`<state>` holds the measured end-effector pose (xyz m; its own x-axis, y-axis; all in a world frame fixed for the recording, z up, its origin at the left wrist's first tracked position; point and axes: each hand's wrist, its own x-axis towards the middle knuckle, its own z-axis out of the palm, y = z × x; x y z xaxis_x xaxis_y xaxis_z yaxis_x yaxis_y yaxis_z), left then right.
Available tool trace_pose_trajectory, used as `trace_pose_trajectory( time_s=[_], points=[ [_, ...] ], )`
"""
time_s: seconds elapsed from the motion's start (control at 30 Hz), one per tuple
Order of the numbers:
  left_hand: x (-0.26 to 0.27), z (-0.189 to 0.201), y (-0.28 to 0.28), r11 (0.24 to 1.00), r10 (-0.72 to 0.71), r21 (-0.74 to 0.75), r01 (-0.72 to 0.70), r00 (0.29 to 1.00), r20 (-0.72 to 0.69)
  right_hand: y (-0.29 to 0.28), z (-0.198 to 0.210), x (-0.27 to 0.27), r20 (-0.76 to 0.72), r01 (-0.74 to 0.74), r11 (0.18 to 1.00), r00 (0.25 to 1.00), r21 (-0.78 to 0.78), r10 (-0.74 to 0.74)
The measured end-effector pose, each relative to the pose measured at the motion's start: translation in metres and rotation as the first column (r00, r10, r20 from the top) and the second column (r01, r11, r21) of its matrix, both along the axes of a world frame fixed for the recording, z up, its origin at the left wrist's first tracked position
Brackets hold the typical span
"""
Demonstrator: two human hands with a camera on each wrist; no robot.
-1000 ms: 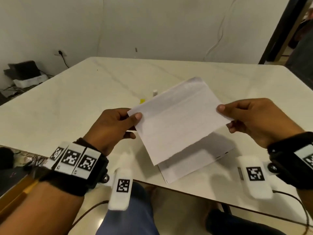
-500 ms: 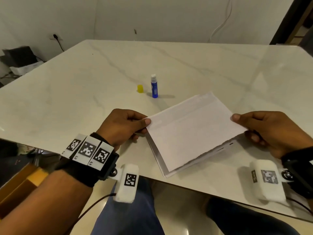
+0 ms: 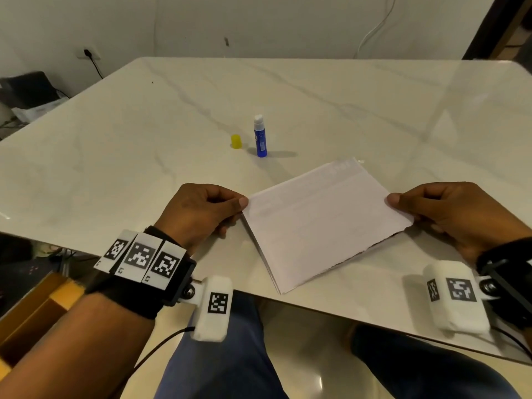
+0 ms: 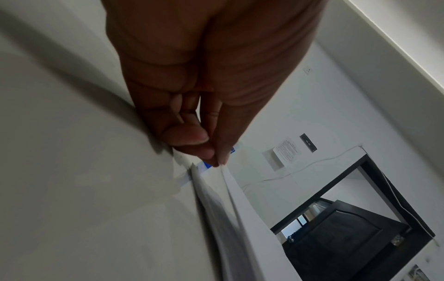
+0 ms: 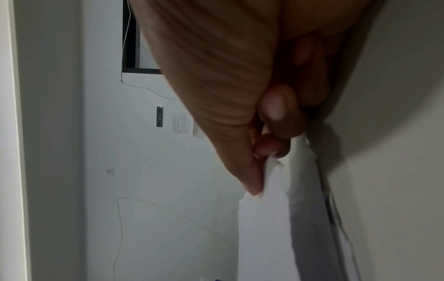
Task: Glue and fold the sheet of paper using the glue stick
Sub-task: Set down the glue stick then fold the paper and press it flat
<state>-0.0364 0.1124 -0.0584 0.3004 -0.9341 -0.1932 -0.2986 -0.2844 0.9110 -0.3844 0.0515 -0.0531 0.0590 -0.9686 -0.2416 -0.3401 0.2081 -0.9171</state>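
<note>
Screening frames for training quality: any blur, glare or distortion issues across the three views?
Head view: sharp; wide-angle bend at the table edges, soft glare on the marble, glue stick casts a shadow to its right. Left wrist view: left hand dark and underexposed, paper edge smeared. Right wrist view: right hand large and soft, paper motion-blurred.

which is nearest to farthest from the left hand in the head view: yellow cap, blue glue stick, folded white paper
1. Folded white paper, pinched by the left hand at its left corner.
2. Small yellow cap, farther back on the table.
3. Blue glue stick, upright, right of the cap.
</note>
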Motion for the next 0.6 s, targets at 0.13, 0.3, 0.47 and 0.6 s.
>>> trace_pose_trajectory(
  time_s=[0.13, 0.3, 0.47, 0.6],
  points=[
    [0.0007, 0.0004, -0.0016, 1.0, 0.001, 0.006, -0.001, 1.0, 0.005, -0.0016, -0.0008, 0.0003, 0.007, 0.004, 1.0, 1.0, 0.0, -0.004],
    [0.0002, 0.0032, -0.0027, 1.0, -0.012, 0.014, 0.012, 0.999, 0.034, -0.001, -0.0013, 0.0015, -0.003, 0.011, 1.0, 1.0, 0.001, -0.011],
    [0.0002, 0.0041, -0.0024, 0.999, -0.022, 0.032, 0.021, 0.999, 0.034, -0.002, -0.0022, 0.0015, -0.014, 0.01, 1.0, 1.0, 0.009, -0.01],
    [-0.001, 0.0044, -0.002, 0.999, -0.029, 0.032, 0.027, 0.998, 0.064, -0.0011, -0.0025, 0.0015, -0.032, -0.004, 1.0, 0.999, 0.015, 0.004]
  ],
)
